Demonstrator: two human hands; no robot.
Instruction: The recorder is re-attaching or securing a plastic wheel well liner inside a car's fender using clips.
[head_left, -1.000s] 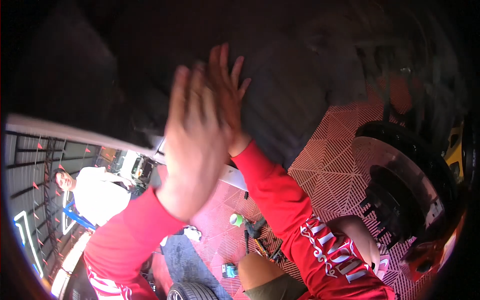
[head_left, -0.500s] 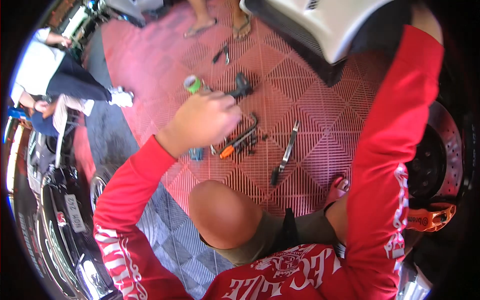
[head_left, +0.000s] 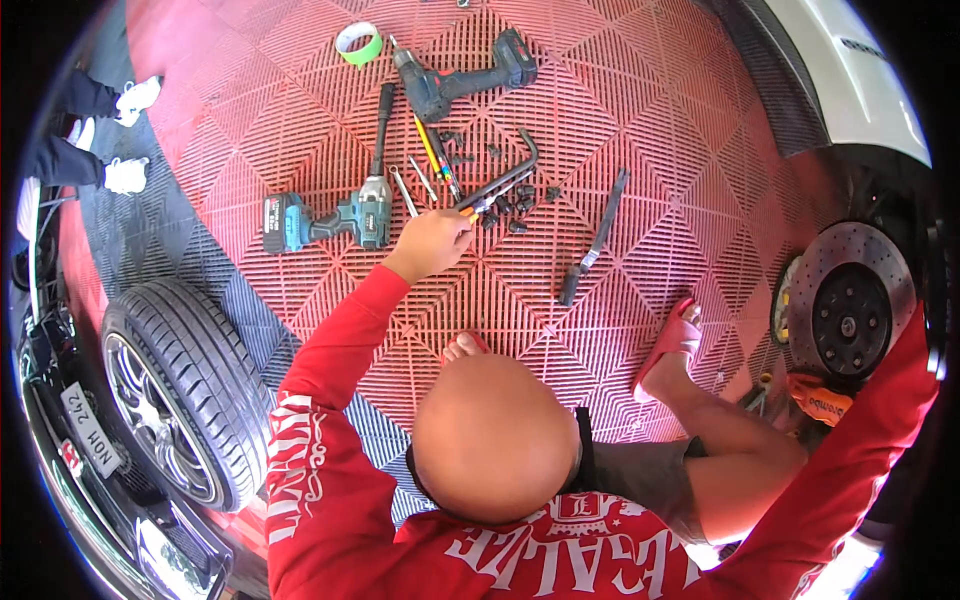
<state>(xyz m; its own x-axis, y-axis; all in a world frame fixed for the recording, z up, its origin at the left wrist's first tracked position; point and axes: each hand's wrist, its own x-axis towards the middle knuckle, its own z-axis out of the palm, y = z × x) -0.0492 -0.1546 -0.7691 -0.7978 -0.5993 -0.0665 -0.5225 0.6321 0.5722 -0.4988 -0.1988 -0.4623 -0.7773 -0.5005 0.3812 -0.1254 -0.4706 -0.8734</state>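
Note:
My left hand (head_left: pixel 432 243) reaches down to the tools on the floor, its fingers closed on the orange handle of a slim tool (head_left: pixel 475 211); the exact kind is partly hidden. Beside its tip lie a dark L-shaped bar (head_left: pixel 531 146) and several small black fasteners (head_left: pixel 505 205). Left of the hand is a teal cordless impact wrench (head_left: pixel 370 212) with a long dark extension. Farther off lie a cordless drill (head_left: pixel 432 97), a yellow pencil-like tool (head_left: pixel 428 148) and a small wrench (head_left: pixel 403 190). My right sleeve (head_left: pixel 880 410) runs past the right edge; the right hand is out of sight.
A drilled brake disc (head_left: pixel 853 300) with an orange caliper (head_left: pixel 820 398) is at right, under a white car panel (head_left: pixel 860 70). A loose wheel (head_left: pixel 180 390) stands at left by a dark car. Green tape (head_left: pixel 358 45) and a long flat tool (head_left: pixel 603 225) lie on the tiles.
The view has tilted down. My left hand has come down and closed on the orange-handled tool. My right arm has swung from the white panel to beside the brake disc.

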